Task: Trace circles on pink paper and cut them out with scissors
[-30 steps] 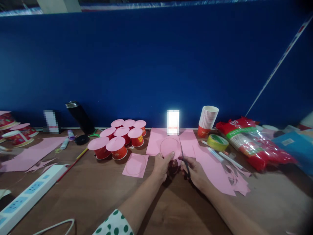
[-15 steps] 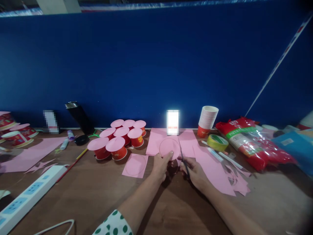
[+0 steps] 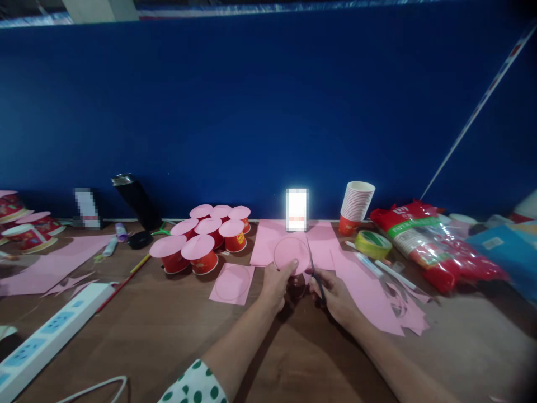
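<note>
Between the thumb and fingers of my left hand [image 3: 280, 284] is a piece of pink paper [image 3: 290, 251] with a circle outlined on it. My right hand [image 3: 333, 292] is closed on dark-handled scissors [image 3: 319, 286]. Their blades point away from me along the right edge of the circle. A curl of pink paper hangs below, between the hands. To the left of my hands, a pink square [image 3: 231, 284] with a drawn circle lies flat. Farther left stand several red paper cups [image 3: 205, 263], each topped by a pink paper disc.
Pink sheets [image 3: 268, 240] lie under a lit phone [image 3: 297, 210] at the back. On the right are stacked paper cups [image 3: 356, 204], yellow tape [image 3: 373, 244], pink scraps [image 3: 413, 319] and a red plastic bag [image 3: 436, 240]. A power strip [image 3: 54, 330] and black bottle [image 3: 136, 198] are on the left.
Almost nothing differs. Both hands stay in the same place with the paper and scissors, apart from a very slight shift at the scissors.
</note>
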Motion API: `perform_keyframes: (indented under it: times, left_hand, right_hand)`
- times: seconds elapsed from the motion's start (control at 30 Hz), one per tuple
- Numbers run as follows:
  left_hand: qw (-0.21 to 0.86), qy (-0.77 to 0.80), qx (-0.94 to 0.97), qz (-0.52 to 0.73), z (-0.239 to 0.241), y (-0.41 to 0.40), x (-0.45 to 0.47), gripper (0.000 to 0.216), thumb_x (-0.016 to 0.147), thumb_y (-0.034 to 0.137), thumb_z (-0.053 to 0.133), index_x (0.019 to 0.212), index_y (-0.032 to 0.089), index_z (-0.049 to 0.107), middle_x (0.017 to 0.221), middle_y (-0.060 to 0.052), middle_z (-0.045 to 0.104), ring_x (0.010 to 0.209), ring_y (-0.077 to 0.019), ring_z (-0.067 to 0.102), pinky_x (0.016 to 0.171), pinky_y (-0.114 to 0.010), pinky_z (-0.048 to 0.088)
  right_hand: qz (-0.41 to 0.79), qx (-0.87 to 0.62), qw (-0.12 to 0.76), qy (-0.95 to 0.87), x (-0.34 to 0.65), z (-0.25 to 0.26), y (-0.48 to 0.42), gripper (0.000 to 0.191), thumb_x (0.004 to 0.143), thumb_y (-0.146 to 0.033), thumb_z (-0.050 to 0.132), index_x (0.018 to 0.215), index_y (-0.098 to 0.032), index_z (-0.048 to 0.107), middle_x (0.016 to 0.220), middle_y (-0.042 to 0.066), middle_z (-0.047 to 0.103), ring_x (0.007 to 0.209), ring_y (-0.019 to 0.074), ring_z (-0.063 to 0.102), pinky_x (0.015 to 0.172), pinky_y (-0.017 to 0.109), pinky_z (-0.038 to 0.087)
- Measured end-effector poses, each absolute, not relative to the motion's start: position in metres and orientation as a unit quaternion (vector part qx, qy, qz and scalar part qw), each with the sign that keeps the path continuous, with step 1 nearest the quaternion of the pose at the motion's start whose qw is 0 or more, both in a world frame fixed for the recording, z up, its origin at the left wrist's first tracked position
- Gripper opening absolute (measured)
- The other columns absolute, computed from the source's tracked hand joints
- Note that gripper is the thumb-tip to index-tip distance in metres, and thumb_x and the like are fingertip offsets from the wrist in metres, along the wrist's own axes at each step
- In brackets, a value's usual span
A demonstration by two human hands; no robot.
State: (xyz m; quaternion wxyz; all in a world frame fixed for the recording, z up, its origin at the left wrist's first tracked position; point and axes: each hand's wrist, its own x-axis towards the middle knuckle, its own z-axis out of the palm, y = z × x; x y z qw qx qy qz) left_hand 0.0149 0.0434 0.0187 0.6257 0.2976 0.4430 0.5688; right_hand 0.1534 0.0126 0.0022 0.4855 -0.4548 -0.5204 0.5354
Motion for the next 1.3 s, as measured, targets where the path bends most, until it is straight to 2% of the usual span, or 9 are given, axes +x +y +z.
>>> perform_keyframes:
  times: [0.17,0.67,0.9,1.17,1.3]
  left_hand:
    - [0.619,0.432,0.307,0.579,0.0130,0.0464,0.0138,0.041,0.054,0.040,0.081,0.073,0.009,0.062,0.052,0.000,0.058,0.040,-0.0072,0.047,0.040,-0.019,0.038]
    - [0.617,0.449,0.301,0.572,0.0125,0.0470,0.0130,0.044,0.051,0.043,0.082,0.071,0.010,0.061,0.052,-0.001,0.059,0.040,-0.0084,0.048,0.039,-0.020,0.037]
    - [0.615,0.447,0.301,0.576,0.0119,0.0472,0.0120,0.043,0.053,0.041,0.081,0.076,0.010,0.062,0.055,-0.001,0.060,0.042,-0.0083,0.049,0.041,-0.020,0.039]
    - [0.611,0.456,0.301,0.573,0.0123,0.0475,0.0122,0.042,0.052,0.042,0.082,0.069,0.010,0.061,0.051,0.000,0.058,0.040,-0.0079,0.048,0.039,-0.019,0.037]
    - [0.605,0.454,0.319,0.571,0.0159,0.0452,0.0126,0.040,0.052,0.042,0.081,0.065,0.011,0.061,0.047,0.000,0.056,0.039,-0.0077,0.046,0.038,-0.019,0.035]
  right_hand:
    - [0.536,-0.452,0.489,-0.519,0.1527,0.0034,0.0126,0.044,0.075,-0.045,0.066,0.109,-0.017,0.062,0.060,-0.004,0.049,0.050,0.0084,0.044,0.044,0.019,0.034]
    - [0.521,-0.462,0.487,-0.528,0.1534,-0.0013,0.0130,0.047,0.077,-0.047,0.063,0.113,-0.017,0.061,0.060,-0.004,0.047,0.049,0.0092,0.042,0.041,0.020,0.034]
    - [0.525,-0.459,0.481,-0.531,0.1541,-0.0003,0.0122,0.047,0.077,-0.046,0.064,0.113,-0.018,0.060,0.059,-0.005,0.046,0.050,0.0090,0.042,0.043,0.020,0.034]
    - [0.529,-0.457,0.485,-0.526,0.1533,0.0012,0.0127,0.048,0.075,-0.048,0.065,0.111,-0.017,0.061,0.059,-0.005,0.047,0.049,0.0092,0.043,0.043,0.021,0.034]
    - [0.533,-0.464,0.485,-0.515,0.1541,-0.0006,0.0138,0.046,0.073,-0.047,0.067,0.109,-0.019,0.062,0.065,-0.003,0.054,0.052,0.0096,0.048,0.044,0.020,0.037]
